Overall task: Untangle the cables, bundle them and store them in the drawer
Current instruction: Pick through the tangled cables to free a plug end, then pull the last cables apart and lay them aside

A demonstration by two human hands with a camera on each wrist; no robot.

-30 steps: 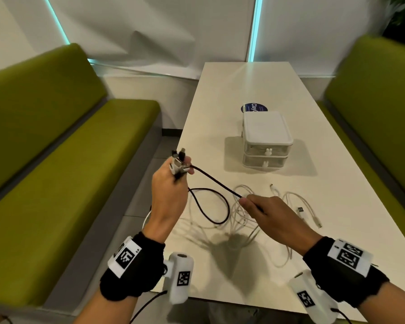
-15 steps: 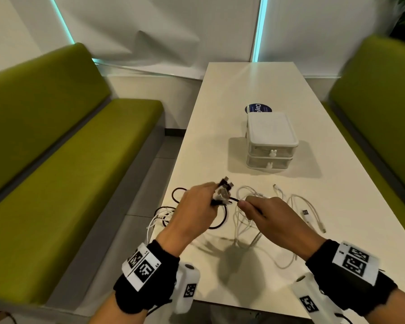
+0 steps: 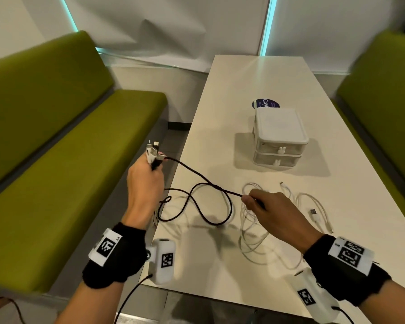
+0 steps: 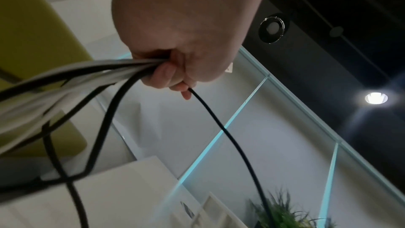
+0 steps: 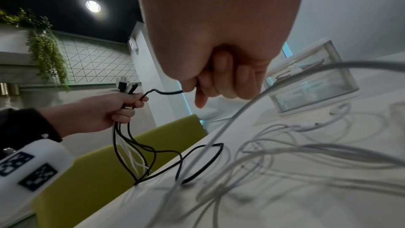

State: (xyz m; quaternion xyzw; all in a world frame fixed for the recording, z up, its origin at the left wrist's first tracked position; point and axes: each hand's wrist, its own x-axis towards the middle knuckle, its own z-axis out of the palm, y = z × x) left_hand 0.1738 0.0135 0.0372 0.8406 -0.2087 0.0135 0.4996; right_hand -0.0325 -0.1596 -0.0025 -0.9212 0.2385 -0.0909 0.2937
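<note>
**Black cable stretched between both hands, white ones on the tabletop**

Biggest stuff first: you had green benches (image 3: 56, 160) on both sides and the long white tabletop (image 3: 255, 73) running away from you. Toward the middle of it sat the little white drawer unit (image 3: 278, 136), two drawers stacked, both pushed in as far as I could see, with a dark round sticker (image 3: 265, 103) just behind it.

Closer to you, a loose pile of white cables (image 3: 255, 230) lay spread on the tabletop, partly under your right wrist. The black cable (image 3: 197, 174) ran taut between your hands, and the rest of it looped down onto the tabletop edge.

Your left hand (image 3: 143, 190) was held up off the table's left edge, fist clenched around a bunch of black and white cable ends, plugs (image 3: 153, 153) sticking out the top. Your right hand (image 3: 274, 211) pinched the black cable between thumb and fingers, just above the white pile.
</note>
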